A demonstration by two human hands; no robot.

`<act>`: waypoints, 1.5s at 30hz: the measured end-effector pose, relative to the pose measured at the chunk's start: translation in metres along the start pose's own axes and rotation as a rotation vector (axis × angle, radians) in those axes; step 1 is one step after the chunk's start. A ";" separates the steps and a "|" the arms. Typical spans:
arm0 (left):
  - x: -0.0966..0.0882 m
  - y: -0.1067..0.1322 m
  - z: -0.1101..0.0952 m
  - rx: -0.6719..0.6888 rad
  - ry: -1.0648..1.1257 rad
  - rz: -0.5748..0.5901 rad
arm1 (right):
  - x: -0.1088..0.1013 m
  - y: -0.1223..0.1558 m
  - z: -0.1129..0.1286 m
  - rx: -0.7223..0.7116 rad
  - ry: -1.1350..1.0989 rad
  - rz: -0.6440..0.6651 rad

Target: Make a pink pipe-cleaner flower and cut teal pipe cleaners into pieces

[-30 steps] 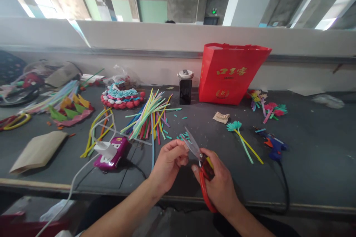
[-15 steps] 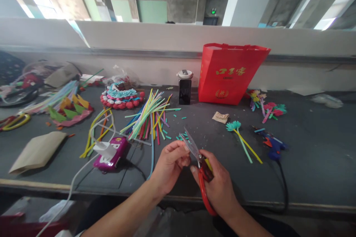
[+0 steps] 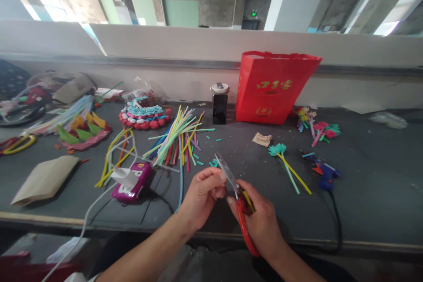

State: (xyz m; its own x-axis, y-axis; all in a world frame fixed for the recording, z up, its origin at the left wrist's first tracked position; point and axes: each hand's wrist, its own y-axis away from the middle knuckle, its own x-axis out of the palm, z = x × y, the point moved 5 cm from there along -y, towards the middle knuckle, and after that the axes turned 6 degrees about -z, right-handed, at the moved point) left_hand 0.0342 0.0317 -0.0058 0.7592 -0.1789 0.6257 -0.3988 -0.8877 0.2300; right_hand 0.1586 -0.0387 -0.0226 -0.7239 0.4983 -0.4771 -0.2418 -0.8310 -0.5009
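Scissors (image 3: 237,187) extend from the right grip (image 3: 261,215) to beside the left hand (image 3: 205,191).

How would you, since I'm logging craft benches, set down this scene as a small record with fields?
Right hand: grips red-handled scissors, blades nearly together
Left hand: fingers pinched by the blades; any held piece unclear
Ahead and left: teal cuttings, coloured straw-like strips
Right side: teal flower, blue glue gun
Back: red bag; smartphone before lidded cup

Red-handled scissors (image 3: 237,187) sit in the right hand (image 3: 260,212), metal blades (image 3: 228,171) slightly parted, pointing forward-left.
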 end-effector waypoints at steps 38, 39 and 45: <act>0.001 -0.054 0.013 0.459 -1.437 -0.023 | -0.023 -0.030 -0.046 0.480 -0.366 -0.154; 0.003 -0.058 0.011 0.472 -1.469 -0.010 | -0.022 -0.031 -0.047 0.483 -0.367 -0.151; 0.005 -0.068 -0.006 0.530 -1.648 -0.054 | -0.027 -0.034 -0.047 0.486 -0.367 -0.158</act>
State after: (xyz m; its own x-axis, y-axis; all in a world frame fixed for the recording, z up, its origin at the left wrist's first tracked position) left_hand 0.0613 0.0936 -0.0138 0.5852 -0.0569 -0.8089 -0.4152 -0.8779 -0.2386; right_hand 0.2165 -0.0123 -0.0265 -0.8088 0.5792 -0.1022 -0.5682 -0.8144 -0.1182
